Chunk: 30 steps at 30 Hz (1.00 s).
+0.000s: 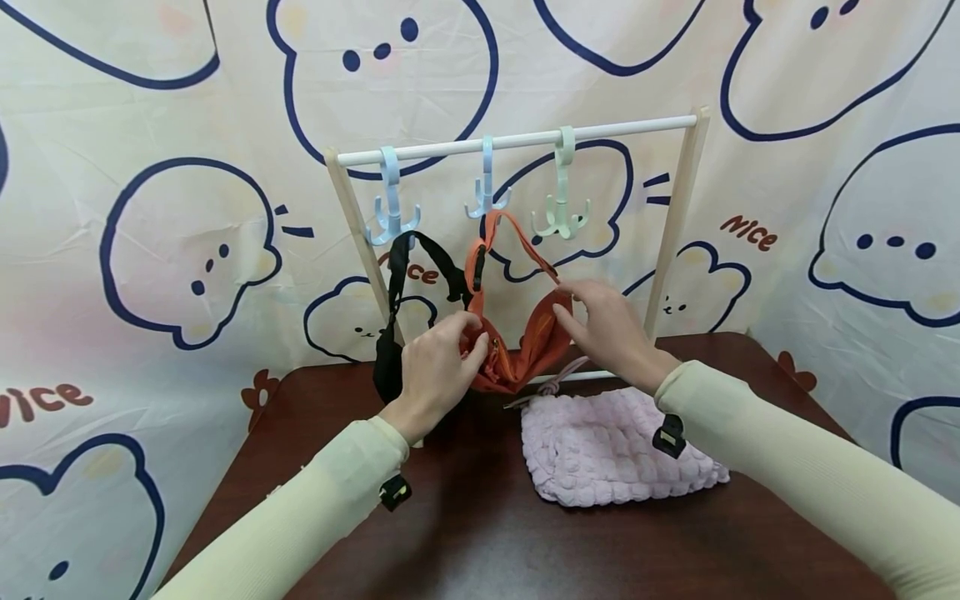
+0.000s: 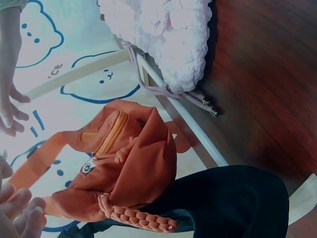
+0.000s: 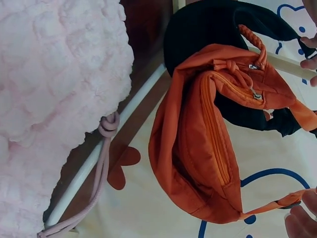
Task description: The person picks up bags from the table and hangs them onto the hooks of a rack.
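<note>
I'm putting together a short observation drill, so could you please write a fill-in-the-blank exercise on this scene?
1. Exactly ____ hooks hang from the white rail.
2. The rightmost hook is pale ____.
3. The zipped bag between the left hand and right hand is ____ in colour.
4. In the head view, the person's ____ sleeve partly covers the fluffy pink bag.

Missing words: three; green; orange; right.

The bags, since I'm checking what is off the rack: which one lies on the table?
The pink puffy bag, lying on the table. The black bag and the orange bag instead have their straps up at the hooks.
</note>
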{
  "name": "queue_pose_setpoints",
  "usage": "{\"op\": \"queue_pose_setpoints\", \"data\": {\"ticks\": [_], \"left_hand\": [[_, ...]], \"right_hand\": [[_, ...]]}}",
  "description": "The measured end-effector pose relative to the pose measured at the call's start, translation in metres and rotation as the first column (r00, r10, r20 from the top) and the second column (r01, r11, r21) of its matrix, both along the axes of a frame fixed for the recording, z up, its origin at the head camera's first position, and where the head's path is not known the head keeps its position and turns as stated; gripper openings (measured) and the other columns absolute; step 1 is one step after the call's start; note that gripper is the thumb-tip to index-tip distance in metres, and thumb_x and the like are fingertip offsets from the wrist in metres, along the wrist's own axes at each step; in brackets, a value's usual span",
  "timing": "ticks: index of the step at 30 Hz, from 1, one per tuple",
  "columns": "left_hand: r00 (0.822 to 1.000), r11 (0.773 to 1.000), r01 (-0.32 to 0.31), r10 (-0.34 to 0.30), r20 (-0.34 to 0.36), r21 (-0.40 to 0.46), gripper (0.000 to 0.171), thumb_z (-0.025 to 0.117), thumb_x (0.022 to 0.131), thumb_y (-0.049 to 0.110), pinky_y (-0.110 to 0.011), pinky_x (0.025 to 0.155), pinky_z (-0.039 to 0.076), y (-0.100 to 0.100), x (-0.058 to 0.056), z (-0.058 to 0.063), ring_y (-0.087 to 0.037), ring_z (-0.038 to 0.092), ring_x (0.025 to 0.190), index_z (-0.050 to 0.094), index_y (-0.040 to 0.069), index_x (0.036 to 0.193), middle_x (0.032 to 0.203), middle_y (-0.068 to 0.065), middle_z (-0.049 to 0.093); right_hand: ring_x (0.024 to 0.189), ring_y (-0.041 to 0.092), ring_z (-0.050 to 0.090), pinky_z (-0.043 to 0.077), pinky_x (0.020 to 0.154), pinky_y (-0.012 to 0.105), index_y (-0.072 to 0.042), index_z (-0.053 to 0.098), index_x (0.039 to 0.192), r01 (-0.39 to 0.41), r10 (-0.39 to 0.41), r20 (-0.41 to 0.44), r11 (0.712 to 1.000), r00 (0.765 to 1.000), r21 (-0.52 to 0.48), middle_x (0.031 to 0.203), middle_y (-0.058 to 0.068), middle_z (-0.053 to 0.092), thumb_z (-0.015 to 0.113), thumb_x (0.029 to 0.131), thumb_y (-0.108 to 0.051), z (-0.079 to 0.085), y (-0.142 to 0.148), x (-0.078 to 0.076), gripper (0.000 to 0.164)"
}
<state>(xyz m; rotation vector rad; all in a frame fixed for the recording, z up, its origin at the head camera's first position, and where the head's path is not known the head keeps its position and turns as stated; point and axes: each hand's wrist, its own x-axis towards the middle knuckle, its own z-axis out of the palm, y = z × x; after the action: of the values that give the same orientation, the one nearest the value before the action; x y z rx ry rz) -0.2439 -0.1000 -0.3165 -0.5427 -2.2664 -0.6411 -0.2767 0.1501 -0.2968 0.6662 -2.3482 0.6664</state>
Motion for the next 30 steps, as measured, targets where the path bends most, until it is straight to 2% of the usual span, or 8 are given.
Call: {"op": "queue_pose_setpoints", "data": {"ticks": [15,21,30], "left_hand": [[0.999,0.999,0.048,-0.048,0.017,-0.012,0.003,0.070,0.094,0.020,-0.026,0.046,0.037,0.011,0.012,-0.006,-0.009,0.054,0.057,0.069,0.017,0.094,0.072,0.000,0.066],[0.999,0.998,0.038,-0.037,0.016,-0.042,0.005,0.071,0.093,0.023,-0.025,0.046,0.035,0.015,0.016,-0.008,-0.010,0.053,0.056,0.070,0.018,0.094,0.072,0.002,0.066],[0.998,0.996,0.056,-0.054,0.035,-0.063,0.007,0.070,0.094,0.024,-0.024,0.047,0.040,0.021,0.019,-0.013,-0.009,0.057,0.059,0.070,0.017,0.096,0.077,0.002,0.069]], "right_hand": [[0.103,0.031,0.070,0.057,0.085,0.048,-0.003,0.071,0.116,0.011,-0.011,-0.003,0.998,1.000,0.061,0.114,0.014,0.074,0.068,0.096,-0.020,-0.011,0.012,0.012,0.027],[0.103,0.030,0.071,0.057,0.083,0.048,-0.003,0.071,0.118,0.034,-0.037,0.031,0.995,0.999,0.094,0.116,0.014,0.074,0.068,0.097,-0.023,-0.015,0.018,0.016,0.029],[0.101,0.029,0.071,0.058,0.080,0.048,-0.006,0.070,0.121,0.059,-0.072,0.099,0.990,0.992,0.128,0.118,0.012,0.074,0.065,0.099,-0.029,-0.021,0.029,0.021,0.032]]}}
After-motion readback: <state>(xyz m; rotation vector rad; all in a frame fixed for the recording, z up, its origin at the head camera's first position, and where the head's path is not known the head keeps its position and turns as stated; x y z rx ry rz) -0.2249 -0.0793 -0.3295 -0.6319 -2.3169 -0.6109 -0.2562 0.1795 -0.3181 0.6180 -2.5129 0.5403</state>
